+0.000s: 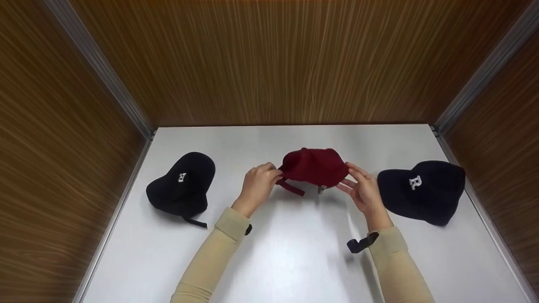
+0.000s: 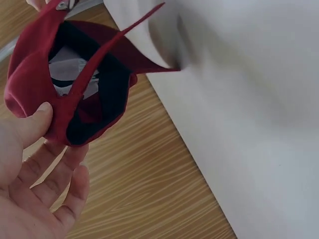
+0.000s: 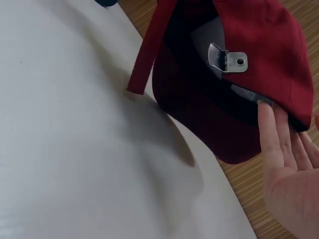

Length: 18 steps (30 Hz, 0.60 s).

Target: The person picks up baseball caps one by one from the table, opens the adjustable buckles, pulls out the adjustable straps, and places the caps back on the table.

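A red baseball cap [image 1: 313, 166] is held up off the white tabletop, its back opening towards me. My left hand [image 1: 259, 183] pinches its left edge beside the loose red strap [image 1: 292, 188]. In the left wrist view the thumb presses the band and the fingers lie behind it. On the other side, my right hand [image 1: 365, 191] holds the cap's right edge, with fairly straight fingers [image 3: 269, 132] reaching inside the rim. The thumb is mostly cut off in the right wrist view. A metal buckle [image 3: 237, 61] hangs at the back opening, unfastened from the strap.
A black cap [image 1: 185, 185] with a white letter lies at the left, its strap loose. To the right, close to my right hand, is a navy cap [image 1: 429, 193] marked R. Wood-grain panels [image 1: 269, 63] wall in the white table [image 1: 286, 261] at the back and sides.
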Each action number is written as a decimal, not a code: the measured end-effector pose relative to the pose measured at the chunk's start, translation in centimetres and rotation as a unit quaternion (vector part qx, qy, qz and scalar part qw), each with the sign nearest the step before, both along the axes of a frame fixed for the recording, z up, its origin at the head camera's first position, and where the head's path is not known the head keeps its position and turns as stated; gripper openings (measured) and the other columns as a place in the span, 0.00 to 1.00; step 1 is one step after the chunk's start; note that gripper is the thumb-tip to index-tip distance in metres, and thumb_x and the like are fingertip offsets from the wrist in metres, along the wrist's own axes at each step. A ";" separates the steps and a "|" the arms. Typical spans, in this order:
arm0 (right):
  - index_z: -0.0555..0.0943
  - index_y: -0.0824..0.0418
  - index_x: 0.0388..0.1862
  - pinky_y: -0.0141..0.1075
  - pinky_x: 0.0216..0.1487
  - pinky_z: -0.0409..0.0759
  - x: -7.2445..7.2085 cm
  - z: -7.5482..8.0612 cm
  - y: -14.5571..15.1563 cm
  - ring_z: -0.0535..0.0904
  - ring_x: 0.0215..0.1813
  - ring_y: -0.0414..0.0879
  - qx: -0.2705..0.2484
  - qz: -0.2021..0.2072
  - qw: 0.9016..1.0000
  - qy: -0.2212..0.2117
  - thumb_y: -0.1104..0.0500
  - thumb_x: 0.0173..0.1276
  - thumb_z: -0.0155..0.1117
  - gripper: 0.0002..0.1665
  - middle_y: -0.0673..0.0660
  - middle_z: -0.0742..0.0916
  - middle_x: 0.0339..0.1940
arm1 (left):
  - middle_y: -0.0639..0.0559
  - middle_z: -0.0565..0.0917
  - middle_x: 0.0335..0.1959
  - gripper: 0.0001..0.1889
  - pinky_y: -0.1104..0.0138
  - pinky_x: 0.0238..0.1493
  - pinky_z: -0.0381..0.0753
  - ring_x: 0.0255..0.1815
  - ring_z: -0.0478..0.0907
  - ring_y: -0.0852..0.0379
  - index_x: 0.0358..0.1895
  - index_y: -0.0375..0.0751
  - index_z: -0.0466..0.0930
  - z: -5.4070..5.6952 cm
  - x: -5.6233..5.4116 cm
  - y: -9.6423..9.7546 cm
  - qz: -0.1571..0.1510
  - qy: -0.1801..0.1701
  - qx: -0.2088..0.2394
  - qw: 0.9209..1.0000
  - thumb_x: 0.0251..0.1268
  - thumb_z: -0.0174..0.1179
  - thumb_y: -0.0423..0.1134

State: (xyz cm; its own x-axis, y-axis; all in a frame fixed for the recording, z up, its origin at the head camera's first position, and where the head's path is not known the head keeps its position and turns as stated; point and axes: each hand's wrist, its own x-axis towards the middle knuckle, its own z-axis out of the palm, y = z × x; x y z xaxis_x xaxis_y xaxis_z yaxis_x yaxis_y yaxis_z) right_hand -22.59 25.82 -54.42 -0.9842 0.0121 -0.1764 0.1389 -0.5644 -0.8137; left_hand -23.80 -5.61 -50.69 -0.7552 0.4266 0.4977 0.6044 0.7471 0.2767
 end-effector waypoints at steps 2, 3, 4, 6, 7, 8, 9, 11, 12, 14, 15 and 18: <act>0.83 0.58 0.53 0.41 0.38 0.85 0.0 -0.1 0.0 0.86 0.36 0.50 0.027 0.002 0.999 -0.019 0.63 0.74 0.58 0.12 0.54 0.84 0.47 | 0.52 0.83 0.34 0.03 0.62 0.34 0.79 0.35 0.82 0.55 0.37 0.44 0.89 -0.4 0.2 0.0 -0.007 -0.002 0.001 1.000 0.62 0.68 0.37; 0.81 0.60 0.57 0.40 0.36 0.85 0.1 -0.1 0.0 0.86 0.34 0.49 0.043 0.003 0.999 -0.028 0.64 0.73 0.59 0.15 0.54 0.84 0.46 | 0.53 0.83 0.34 0.03 0.62 0.34 0.79 0.35 0.82 0.55 0.36 0.44 0.88 -0.6 0.3 0.0 -0.009 -0.004 0.001 1.000 0.62 0.68 0.37; 0.78 0.61 0.60 0.38 0.35 0.84 0.1 -0.2 0.0 0.85 0.33 0.48 0.063 0.008 0.997 -0.038 0.64 0.73 0.59 0.18 0.53 0.85 0.44 | 0.53 0.83 0.34 0.03 0.62 0.34 0.79 0.35 0.82 0.55 0.36 0.45 0.88 -0.8 0.4 0.0 -0.011 -0.006 0.001 1.000 0.61 0.68 0.37; 0.72 0.65 0.67 0.35 0.33 0.84 0.1 -0.3 0.0 0.85 0.32 0.46 0.107 0.024 0.992 -0.056 0.64 0.74 0.58 0.24 0.52 0.85 0.42 | 0.53 0.83 0.34 0.03 0.62 0.34 0.79 0.35 0.81 0.55 0.35 0.45 0.88 -1.1 0.5 0.0 -0.012 -0.012 0.000 1.000 0.61 0.68 0.38; 0.68 0.67 0.70 0.34 0.33 0.83 0.1 -0.5 0.0 0.85 0.32 0.45 0.127 0.034 0.989 -0.064 0.64 0.74 0.57 0.27 0.51 0.85 0.41 | 0.54 0.83 0.33 0.03 0.62 0.34 0.79 0.35 0.81 0.56 0.35 0.45 0.88 -1.3 0.6 0.0 -0.013 -0.015 -0.001 1.000 0.60 0.69 0.39; 0.66 0.69 0.71 0.34 0.33 0.83 0.1 -0.6 0.1 0.85 0.32 0.45 0.148 0.045 0.985 -0.072 0.64 0.75 0.57 0.28 0.51 0.85 0.41 | 0.54 0.83 0.33 0.03 0.62 0.34 0.78 0.34 0.81 0.56 0.34 0.46 0.89 -1.5 0.6 0.0 -0.013 -0.020 -0.003 1.000 0.60 0.68 0.40; 0.64 0.70 0.72 0.33 0.34 0.83 0.1 -0.7 0.1 0.85 0.33 0.44 0.167 0.056 0.981 -0.079 0.64 0.75 0.56 0.30 0.50 0.85 0.40 | 0.54 0.83 0.33 0.04 0.62 0.35 0.78 0.34 0.81 0.56 0.34 0.46 0.89 -1.6 0.6 0.1 -0.013 -0.024 -0.004 1.000 0.60 0.68 0.41; 0.63 0.71 0.73 0.33 0.35 0.83 0.1 -1.0 0.2 0.85 0.34 0.44 0.202 0.077 0.972 -0.089 0.64 0.75 0.55 0.30 0.50 0.85 0.40 | 0.54 0.83 0.33 0.05 0.62 0.35 0.78 0.34 0.81 0.56 0.33 0.46 0.89 -1.8 0.7 0.1 -0.016 -0.038 -0.007 0.999 0.60 0.68 0.42; 0.63 0.71 0.72 0.33 0.36 0.83 0.0 -1.2 0.2 0.85 0.34 0.44 0.217 0.085 0.968 -0.091 0.64 0.75 0.54 0.29 0.50 0.85 0.40 | 0.54 0.83 0.33 0.06 0.62 0.36 0.78 0.34 0.81 0.56 0.33 0.45 0.89 -2.0 0.7 0.2 -0.018 -0.045 -0.009 0.999 0.61 0.68 0.42; 0.64 0.71 0.72 0.34 0.37 0.83 0.0 -1.4 0.3 0.85 0.34 0.43 0.243 0.097 0.961 -0.092 0.64 0.76 0.54 0.29 0.50 0.85 0.39 | 0.54 0.83 0.34 0.07 0.62 0.37 0.79 0.35 0.81 0.56 0.35 0.44 0.89 -2.1 0.6 0.3 -0.021 -0.067 -0.012 0.997 0.63 0.66 0.42; 0.64 0.71 0.72 0.34 0.38 0.83 0.0 -1.5 0.3 0.84 0.33 0.43 0.253 0.101 0.958 -0.091 0.64 0.76 0.53 0.29 0.50 0.85 0.39 | 0.53 0.83 0.34 0.07 0.62 0.38 0.79 0.36 0.81 0.55 0.36 0.44 0.89 -2.2 0.6 0.3 -0.023 -0.078 -0.014 0.997 0.64 0.65 0.42; 0.65 0.72 0.71 0.34 0.36 0.83 0.0 -1.7 0.2 0.84 0.31 0.41 0.281 0.106 0.950 -0.088 0.64 0.76 0.52 0.28 0.50 0.85 0.38 | 0.53 0.83 0.37 0.09 0.61 0.41 0.79 0.39 0.81 0.55 0.39 0.43 0.88 -2.4 0.7 0.5 -0.027 -0.114 -0.017 0.993 0.68 0.61 0.42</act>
